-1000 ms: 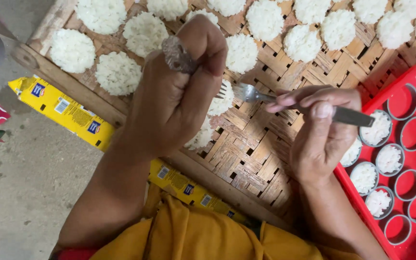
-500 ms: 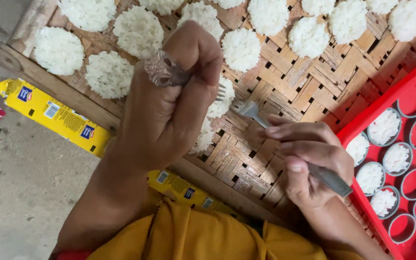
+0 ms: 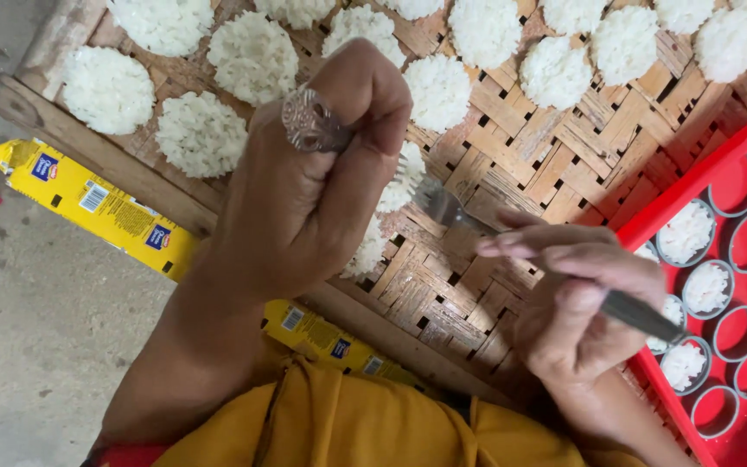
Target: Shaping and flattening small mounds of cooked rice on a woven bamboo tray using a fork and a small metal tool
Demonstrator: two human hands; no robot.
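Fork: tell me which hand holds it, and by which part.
The right hand holds the fork by its handle, tines toward a white rice cake. The left hand is closed in a fist over that cake; whether it grips anything cannot be told.

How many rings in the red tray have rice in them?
5 filled rings: top, middle, bottom, one behind the fork at, one at the tray edge by the right hand. The hand may hide more.

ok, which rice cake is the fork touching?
The cake half hidden behind the left hand; the fork tines meet its edge, the others lie apart.
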